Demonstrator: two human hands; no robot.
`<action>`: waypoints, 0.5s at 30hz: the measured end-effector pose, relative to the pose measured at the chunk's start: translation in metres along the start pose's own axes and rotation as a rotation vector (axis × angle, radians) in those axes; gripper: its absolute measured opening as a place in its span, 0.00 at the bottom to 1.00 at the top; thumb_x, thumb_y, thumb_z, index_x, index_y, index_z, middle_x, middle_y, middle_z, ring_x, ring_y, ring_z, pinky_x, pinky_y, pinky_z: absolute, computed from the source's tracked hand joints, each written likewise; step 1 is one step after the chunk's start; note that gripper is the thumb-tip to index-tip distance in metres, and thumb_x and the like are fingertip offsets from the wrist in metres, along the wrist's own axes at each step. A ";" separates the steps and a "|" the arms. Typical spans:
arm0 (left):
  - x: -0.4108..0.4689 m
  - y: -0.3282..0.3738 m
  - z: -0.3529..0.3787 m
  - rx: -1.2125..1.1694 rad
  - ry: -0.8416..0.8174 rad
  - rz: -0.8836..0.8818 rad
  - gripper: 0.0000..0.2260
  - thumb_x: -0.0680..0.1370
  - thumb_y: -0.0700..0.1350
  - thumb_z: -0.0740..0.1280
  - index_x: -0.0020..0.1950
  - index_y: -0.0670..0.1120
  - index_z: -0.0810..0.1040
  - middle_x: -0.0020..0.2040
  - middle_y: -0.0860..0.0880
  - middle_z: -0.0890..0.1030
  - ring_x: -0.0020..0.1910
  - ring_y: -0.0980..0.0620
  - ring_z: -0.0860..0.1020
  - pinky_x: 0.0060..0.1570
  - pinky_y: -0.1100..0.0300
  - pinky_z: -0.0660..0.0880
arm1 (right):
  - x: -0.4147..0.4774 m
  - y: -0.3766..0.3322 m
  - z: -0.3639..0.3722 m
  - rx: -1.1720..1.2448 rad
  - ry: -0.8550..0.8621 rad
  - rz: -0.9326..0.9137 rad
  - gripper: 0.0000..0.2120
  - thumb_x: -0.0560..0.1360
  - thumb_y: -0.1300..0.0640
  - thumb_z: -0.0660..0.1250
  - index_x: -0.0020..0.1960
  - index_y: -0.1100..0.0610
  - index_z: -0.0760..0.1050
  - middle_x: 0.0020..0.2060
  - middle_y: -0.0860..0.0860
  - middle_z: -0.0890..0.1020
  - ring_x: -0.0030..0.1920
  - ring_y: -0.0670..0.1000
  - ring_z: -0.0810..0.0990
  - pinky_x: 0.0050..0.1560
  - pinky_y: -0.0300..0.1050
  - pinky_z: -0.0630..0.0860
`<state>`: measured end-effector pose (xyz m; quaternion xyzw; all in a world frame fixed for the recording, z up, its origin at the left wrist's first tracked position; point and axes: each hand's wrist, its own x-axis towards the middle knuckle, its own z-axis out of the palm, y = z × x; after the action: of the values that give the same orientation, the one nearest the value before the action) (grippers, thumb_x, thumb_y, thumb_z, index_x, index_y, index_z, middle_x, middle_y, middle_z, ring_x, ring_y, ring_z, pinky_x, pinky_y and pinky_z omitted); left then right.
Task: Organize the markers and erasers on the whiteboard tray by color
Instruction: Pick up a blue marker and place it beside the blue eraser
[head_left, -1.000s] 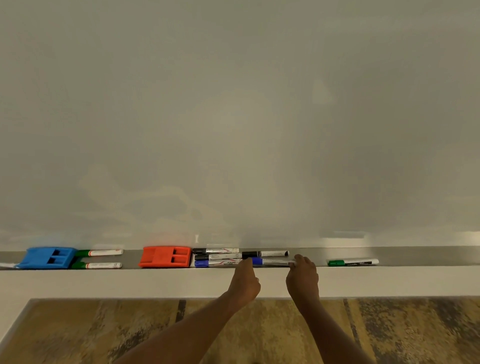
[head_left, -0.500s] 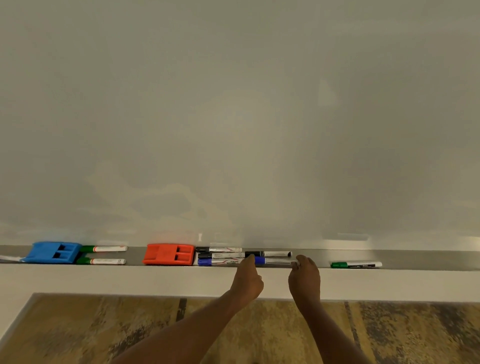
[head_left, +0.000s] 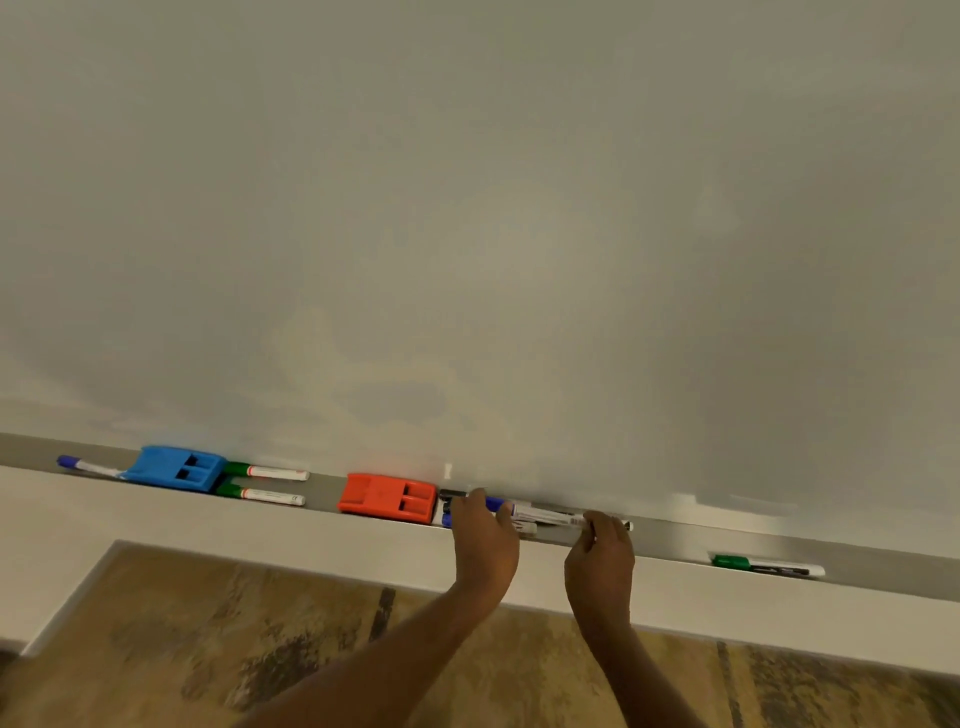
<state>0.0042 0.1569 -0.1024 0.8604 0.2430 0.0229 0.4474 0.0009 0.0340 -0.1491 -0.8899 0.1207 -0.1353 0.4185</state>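
Note:
A blue-capped marker (head_left: 540, 514) is tilted just above the grey whiteboard tray (head_left: 675, 540). My left hand (head_left: 483, 540) pinches its cap end and my right hand (head_left: 600, 561) pinches its tail end. Under and behind it lie a black-capped marker (head_left: 450, 494) and another blue marker (head_left: 447, 520), both mostly hidden by my left hand. To their left sits a red eraser (head_left: 387, 497). Further left come two green markers (head_left: 267, 483), a blue eraser (head_left: 176, 467) and a blue marker (head_left: 78, 464). One green marker (head_left: 769, 566) lies alone at the right.
The whiteboard (head_left: 467, 234) fills the view above the tray. A white ledge (head_left: 260, 535) runs below the tray's front edge, with patterned brown floor (head_left: 208, 649) under it. Bare tray stretches between my right hand and the lone green marker.
The view has rolled, so the tray now slopes down to the right. Both hands have closed on the front blue marker and raised it slightly. A blue marker at far left came into view.

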 end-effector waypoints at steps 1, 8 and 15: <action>0.002 -0.002 -0.005 -0.017 0.029 -0.005 0.12 0.78 0.42 0.63 0.61 0.40 0.72 0.60 0.42 0.72 0.58 0.46 0.75 0.60 0.56 0.76 | -0.003 -0.005 0.003 0.005 -0.011 -0.016 0.08 0.76 0.70 0.61 0.49 0.61 0.77 0.44 0.56 0.80 0.46 0.55 0.76 0.48 0.43 0.71; 0.029 -0.029 -0.062 -0.092 0.174 -0.110 0.09 0.77 0.43 0.66 0.52 0.38 0.76 0.53 0.41 0.75 0.45 0.49 0.72 0.51 0.58 0.72 | -0.026 -0.051 0.043 0.014 -0.104 -0.141 0.07 0.73 0.71 0.65 0.50 0.64 0.78 0.45 0.60 0.81 0.48 0.60 0.77 0.51 0.54 0.76; 0.066 -0.062 -0.122 -0.253 0.307 -0.247 0.12 0.75 0.40 0.69 0.57 0.42 0.75 0.53 0.45 0.72 0.45 0.50 0.76 0.53 0.59 0.78 | -0.051 -0.106 0.090 0.053 -0.237 -0.240 0.09 0.73 0.70 0.66 0.51 0.62 0.79 0.47 0.57 0.82 0.48 0.57 0.78 0.52 0.56 0.77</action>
<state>0.0060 0.3079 -0.0902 0.7475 0.4068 0.1288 0.5090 -0.0052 0.1810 -0.1292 -0.8962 -0.0402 -0.0818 0.4342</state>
